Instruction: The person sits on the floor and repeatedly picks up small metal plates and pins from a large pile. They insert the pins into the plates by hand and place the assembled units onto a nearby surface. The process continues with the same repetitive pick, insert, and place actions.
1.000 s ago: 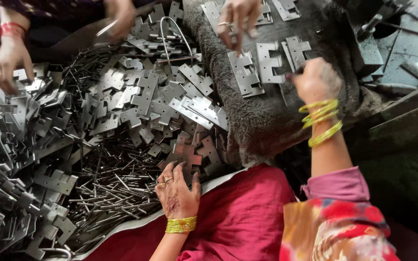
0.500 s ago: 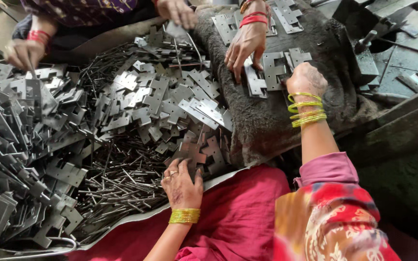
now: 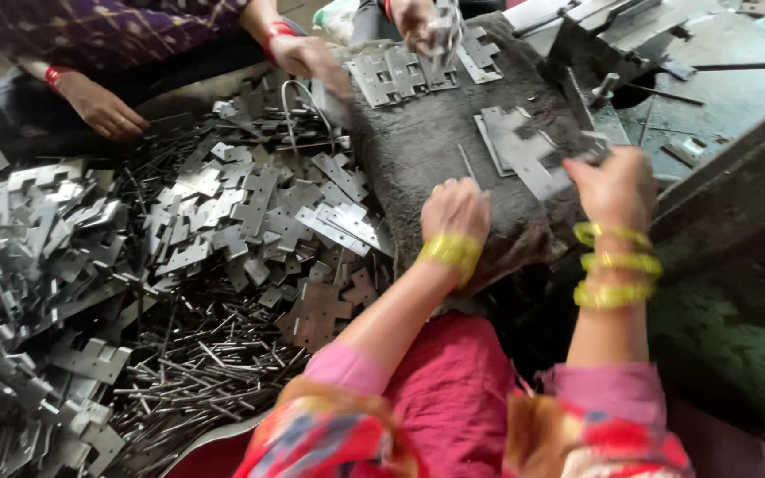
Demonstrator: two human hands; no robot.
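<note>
Right hand (image 3: pixel 614 184) grips hinge plate (image 3: pixel 524 155), long axis pointing up-left

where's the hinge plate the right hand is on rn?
Head view, right of centre: the hinge plate lies on the dark cloth, at its right edge, with the right hand gripping its near end; the left hand is beside it.

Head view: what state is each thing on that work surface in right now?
Left hand: closed, resting on the grey cloth pad.
Right hand: gripping a hinge leaf, blurred.
Hinge leaves: loose, heaped.
Pins: scattered, lying flat.
Joined hinges: flat on the pad.
</note>
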